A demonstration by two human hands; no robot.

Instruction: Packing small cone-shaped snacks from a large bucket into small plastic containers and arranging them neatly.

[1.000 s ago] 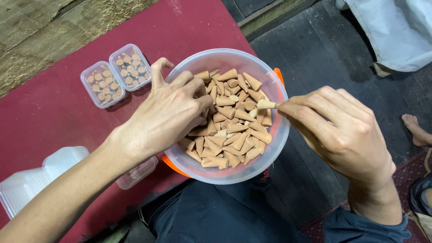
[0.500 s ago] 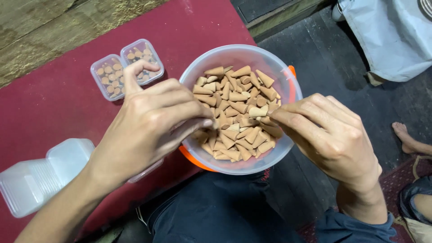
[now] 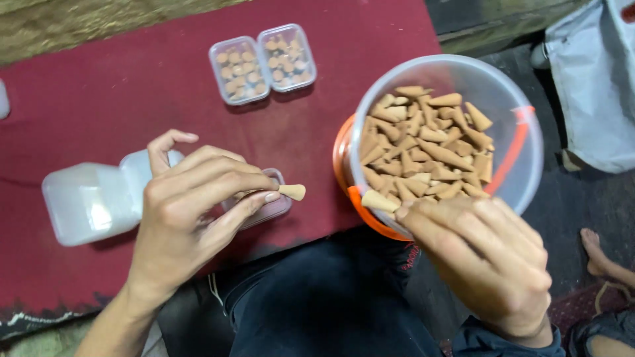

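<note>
The left hand (image 3: 192, 205) hovers palm-down over the red cloth-covered table (image 3: 132, 99), its fingers curled and the fingertips pinching a small tan incense cone (image 3: 292, 192) by its wide end, tip pointing right. Beneath that hand sits a small clear plastic box (image 3: 268, 208), mostly hidden by the fingers, so its contents cannot be made out. The right hand (image 3: 486, 261) is bent at the wrist beside the clear plastic bucket with an orange handle (image 3: 522, 172), pinching a second tan cone (image 3: 378, 200) at the bucket's near rim. The bucket holds a heap of the same tan cones (image 3: 423, 149).

Two filled clear boxes (image 3: 263, 63) rest further back on the cloth. A stack of translucent white containers (image 3: 92, 198) lies to the left. The person's dark trousers (image 3: 331, 304) fill the lower frame, and a bare foot (image 3: 602, 258) shows on the dark floor at right.
</note>
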